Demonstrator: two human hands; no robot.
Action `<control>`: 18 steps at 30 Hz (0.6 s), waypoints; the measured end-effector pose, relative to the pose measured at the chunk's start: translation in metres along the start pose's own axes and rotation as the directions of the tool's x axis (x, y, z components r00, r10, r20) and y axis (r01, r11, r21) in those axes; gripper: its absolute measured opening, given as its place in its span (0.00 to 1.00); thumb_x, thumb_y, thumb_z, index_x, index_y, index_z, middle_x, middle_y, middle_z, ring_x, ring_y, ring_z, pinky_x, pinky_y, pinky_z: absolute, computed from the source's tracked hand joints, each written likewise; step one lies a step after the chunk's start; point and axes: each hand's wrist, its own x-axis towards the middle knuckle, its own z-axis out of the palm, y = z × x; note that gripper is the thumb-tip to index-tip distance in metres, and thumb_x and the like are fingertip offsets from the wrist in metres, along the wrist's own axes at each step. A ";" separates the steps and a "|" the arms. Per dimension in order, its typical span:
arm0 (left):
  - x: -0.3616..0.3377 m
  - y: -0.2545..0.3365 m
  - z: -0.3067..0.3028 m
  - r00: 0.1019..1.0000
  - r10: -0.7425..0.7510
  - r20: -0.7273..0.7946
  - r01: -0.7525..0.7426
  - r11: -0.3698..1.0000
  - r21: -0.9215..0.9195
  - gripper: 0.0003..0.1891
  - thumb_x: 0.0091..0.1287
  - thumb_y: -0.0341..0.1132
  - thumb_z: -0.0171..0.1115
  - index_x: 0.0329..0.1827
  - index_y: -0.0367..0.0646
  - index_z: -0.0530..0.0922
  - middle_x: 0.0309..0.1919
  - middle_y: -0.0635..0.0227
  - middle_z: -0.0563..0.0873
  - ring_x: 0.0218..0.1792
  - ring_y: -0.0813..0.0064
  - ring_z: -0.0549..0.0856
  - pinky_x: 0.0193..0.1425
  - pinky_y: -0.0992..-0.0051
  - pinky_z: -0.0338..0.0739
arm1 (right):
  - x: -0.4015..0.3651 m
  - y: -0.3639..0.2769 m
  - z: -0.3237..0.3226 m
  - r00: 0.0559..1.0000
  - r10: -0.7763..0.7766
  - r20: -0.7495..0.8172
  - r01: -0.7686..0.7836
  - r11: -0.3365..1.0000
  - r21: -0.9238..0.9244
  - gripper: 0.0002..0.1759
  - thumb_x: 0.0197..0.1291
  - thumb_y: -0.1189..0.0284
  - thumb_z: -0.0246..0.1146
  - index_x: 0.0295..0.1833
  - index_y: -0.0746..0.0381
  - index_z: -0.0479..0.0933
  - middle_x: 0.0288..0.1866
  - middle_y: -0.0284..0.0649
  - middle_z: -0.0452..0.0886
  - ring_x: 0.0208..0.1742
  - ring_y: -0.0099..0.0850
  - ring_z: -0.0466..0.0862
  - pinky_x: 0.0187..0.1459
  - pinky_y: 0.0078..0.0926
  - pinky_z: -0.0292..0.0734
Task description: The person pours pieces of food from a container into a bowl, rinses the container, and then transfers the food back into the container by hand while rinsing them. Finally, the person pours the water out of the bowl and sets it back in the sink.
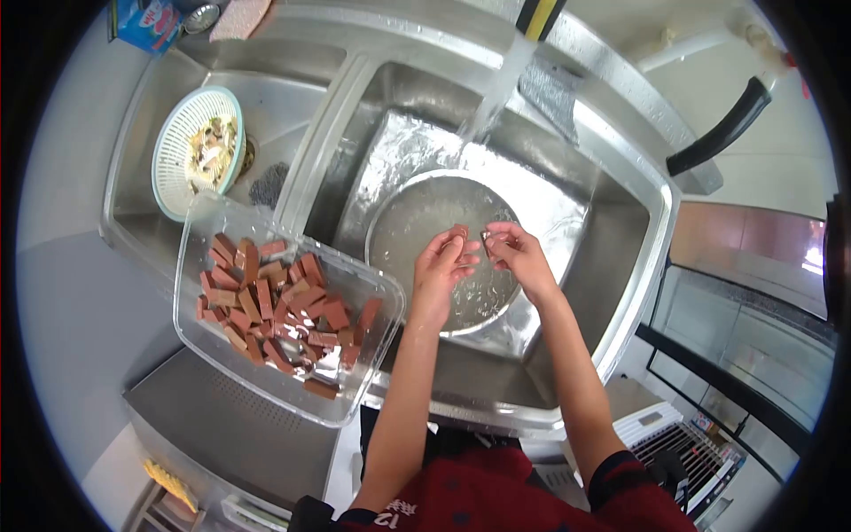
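Over a round metal basin [399, 208] of water in the right-hand sink, my left hand [441, 266] pinches a small reddish-brown piece [459, 231]. Close beside it on the right, my right hand [516, 254] has its fingers curled together at a small dark piece [485, 238], too small to name. A gap separates the two hands. To the left, a clear plastic tub [197, 326] holds several reddish-brown blocks [306, 297] and rests across the sink's edge.
Water runs from the faucet [539, 18] into the right-hand sink. The left sink holds a white and green colander [168, 168] with food scraps and a dark scrubber [269, 185]. A black handle [720, 129] juts in at upper right.
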 end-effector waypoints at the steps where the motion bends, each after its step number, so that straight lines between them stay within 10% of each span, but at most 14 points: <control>1: 0.004 0.005 0.009 0.999 -0.011 0.042 0.022 0.962 -0.272 0.14 0.62 0.37 0.52 0.47 0.40 0.69 0.39 0.63 0.79 0.36 0.74 0.79 0.40 0.78 0.73 | 0.004 -0.012 0.003 0.998 -0.013 -0.067 0.027 0.977 0.212 0.14 0.55 0.71 0.55 0.47 0.63 0.68 0.34 0.34 0.74 0.36 0.23 0.76 0.36 0.19 0.70; 6: 0.045 0.041 0.053 0.980 0.139 0.140 -0.034 0.817 -0.576 0.15 0.62 0.38 0.52 0.48 0.40 0.67 0.44 0.59 0.77 0.44 0.73 0.77 0.47 0.77 0.72 | 0.029 -0.043 0.006 0.971 -0.044 -0.234 0.216 0.578 0.787 0.12 0.57 0.70 0.53 0.47 0.61 0.67 0.35 0.35 0.72 0.35 0.23 0.74 0.36 0.20 0.71; 13: 0.078 0.066 0.067 0.955 0.248 0.160 -0.112 0.805 -0.583 0.15 0.62 0.36 0.52 0.48 0.36 0.68 0.42 0.57 0.77 0.42 0.71 0.78 0.44 0.78 0.73 | 0.037 -0.035 0.009 0.985 -0.026 -0.172 0.160 0.520 0.839 0.11 0.57 0.68 0.54 0.45 0.58 0.68 0.35 0.30 0.72 0.37 0.25 0.75 0.33 0.17 0.72; 18: 0.087 0.073 0.074 0.944 0.323 0.069 -0.297 0.921 -0.253 0.13 0.60 0.35 0.54 0.45 0.37 0.71 0.34 0.62 0.79 0.33 0.76 0.78 0.39 0.81 0.72 | 0.034 -0.039 0.010 0.987 -0.040 -0.158 0.156 0.517 0.842 0.12 0.56 0.68 0.55 0.45 0.58 0.68 0.35 0.31 0.72 0.39 0.26 0.75 0.31 0.18 0.73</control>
